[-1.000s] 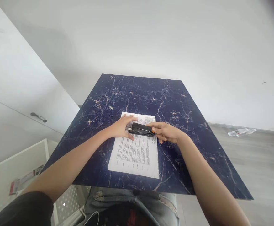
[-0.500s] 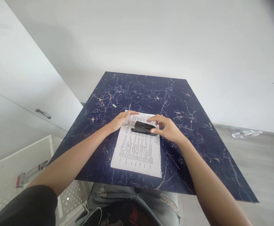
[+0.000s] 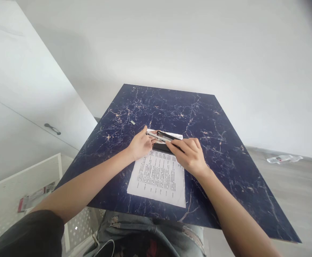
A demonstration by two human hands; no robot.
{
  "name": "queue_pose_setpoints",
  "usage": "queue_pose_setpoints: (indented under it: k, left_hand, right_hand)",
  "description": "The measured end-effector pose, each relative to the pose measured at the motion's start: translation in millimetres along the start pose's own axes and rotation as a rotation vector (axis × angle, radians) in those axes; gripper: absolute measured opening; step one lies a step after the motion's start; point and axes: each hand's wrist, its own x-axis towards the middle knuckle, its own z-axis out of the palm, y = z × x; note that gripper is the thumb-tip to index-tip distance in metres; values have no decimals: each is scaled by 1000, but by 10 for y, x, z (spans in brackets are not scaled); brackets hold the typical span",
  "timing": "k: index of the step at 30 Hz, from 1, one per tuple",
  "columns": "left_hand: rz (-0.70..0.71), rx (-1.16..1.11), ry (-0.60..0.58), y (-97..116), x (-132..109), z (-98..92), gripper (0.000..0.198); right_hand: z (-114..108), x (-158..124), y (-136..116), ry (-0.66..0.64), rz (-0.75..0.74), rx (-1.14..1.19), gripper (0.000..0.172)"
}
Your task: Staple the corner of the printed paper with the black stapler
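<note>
A black stapler (image 3: 162,147) is held over the printed sheets (image 3: 156,175), its long side running left to right. Its top and base are apart, and a thin metal rod or rail (image 3: 154,135) sticks out of its left end. My right hand (image 3: 189,153) is wrapped round the right end of the stapler, hiding that part. My left hand (image 3: 141,144) is closed at the left end, thumb up, with fingers at the metal piece. How firmly they pinch it is partly hidden.
The sheets lie on a dark blue marble-patterned table (image 3: 172,110). A small pale strip (image 3: 132,122) lies beyond my left hand. A white perforated basket (image 3: 24,192) stands at the lower left, and a clear plastic wrapper (image 3: 284,159) lies on the floor at right.
The stapler has been lifted and tilted, and its parts now stand apart. My right hand has closed round it; my left hand has gone from loosely spread to gripping at the metal piece.
</note>
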Motion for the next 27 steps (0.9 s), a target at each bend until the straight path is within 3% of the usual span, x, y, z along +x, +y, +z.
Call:
queue_pose_setpoints:
  k: [3,7,11,14,16,19,21,23,25,27]
  left_hand:
    - [-84,-64,-34,24,-8,8,48]
    - [-61,-117,46,35,17,-46,30]
    - [-16,-139,111,15,45,-91,17]
    - [158,-80,237,72,23,-90,10]
    - [294,-13,277,139,-21,-81,10]
    - [596,258,291,192,-116,-78,15]
    - [881,549,225,158,-182,-88,20]
    - [1088,816,55,83,-239,-94,18]
    - [1163,1029,-105,8,-280,-77,14]
    - [1191,1205,-246,-34,-308,-24,27]
  right_hand:
    - [-30,1,-28,-17,-136,-115,50]
    - [-8,-17,-31,18,-97,-166,50]
    - [45,-20,-8,102,242,-80,43]
    - [45,10,51,134,615,63,23]
    - [31,29,99,63,796,238,19]
    - [38,42,121,-107,924,495,29]
    - [81,49,78,-197,919,568,29]
    - [150,56,1,-254,855,576,25]
    - [224,63,-73,-280,777,553,25]
    - [273,68,-112,-297,695,543,26]
